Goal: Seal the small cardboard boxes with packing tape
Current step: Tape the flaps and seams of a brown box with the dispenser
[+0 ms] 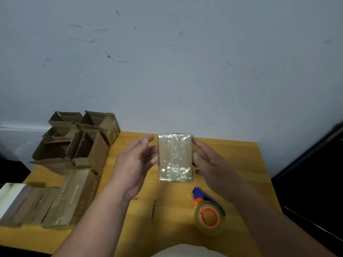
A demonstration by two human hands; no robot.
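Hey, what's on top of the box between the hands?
Shiny clear tape covers the whole top face of the box. Nothing else sits on it. The box is closed, so whatever is inside cannot be seen.

We hold both forearms out in front of us, bare to the wrists. Our left hand [134, 164] stands on its edge with the palm turned to the right and the fingers straight and relaxed. Our right hand [209, 164] faces it, palm to the left, fingers also straight and a little spread.
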